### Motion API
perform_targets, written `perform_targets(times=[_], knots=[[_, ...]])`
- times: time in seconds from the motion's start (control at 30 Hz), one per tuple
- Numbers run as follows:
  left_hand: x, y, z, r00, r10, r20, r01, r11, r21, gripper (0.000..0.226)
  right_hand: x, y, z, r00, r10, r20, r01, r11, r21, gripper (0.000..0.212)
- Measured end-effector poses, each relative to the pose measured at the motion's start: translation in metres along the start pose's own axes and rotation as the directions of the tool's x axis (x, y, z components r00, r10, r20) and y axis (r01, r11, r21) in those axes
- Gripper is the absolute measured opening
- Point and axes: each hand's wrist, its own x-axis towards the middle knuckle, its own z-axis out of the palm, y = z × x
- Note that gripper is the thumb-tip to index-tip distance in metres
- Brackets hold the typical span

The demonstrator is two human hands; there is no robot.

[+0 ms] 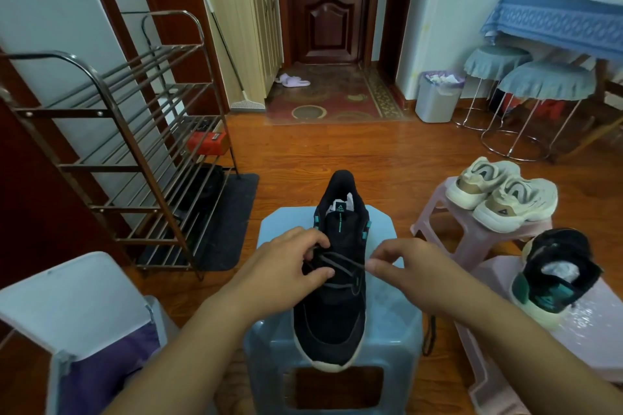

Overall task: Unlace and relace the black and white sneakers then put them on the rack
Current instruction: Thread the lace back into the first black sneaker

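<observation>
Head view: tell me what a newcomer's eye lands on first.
First, the black sneaker on the blue stool at centre, with the left hand and right hand pinching its lace. Next, the metal shoe rack at left and the cream sneakers on a pink stool at right.

A wood floor (337,152) carries everything. In the middle near us stands a blue stool (387,320) with one black sneaker (332,307) on top, its toe pointing near. To the right stand two pink stools. The far pink stool (472,239) holds a pair of cream shoes (502,194). The near pink stool (580,340) holds another black sneaker (553,276). On the left, a metal rack (135,145) stands on a dark mat (232,212).
</observation>
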Motion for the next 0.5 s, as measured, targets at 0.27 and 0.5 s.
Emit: perform_targets(times=[0.27, 0.5], knots=[[-0.013, 0.042, -0.009, 0.957, -0.288, 0.030, 0.214, 0.634, -0.743, 0.019, -0.026, -0.023, -0.005, 0.988, -0.012, 0.154, -0.097, 0.724, 0.683, 0.024], [-0.021, 0.064, 0.010, 0.890, -0.438, 0.127, 0.234, 0.199, -0.952, 0.022, -0.022, -0.056, 0.029, 0.994, 0.090, 0.065, -0.089, 0.308, 0.947, 0.020]])
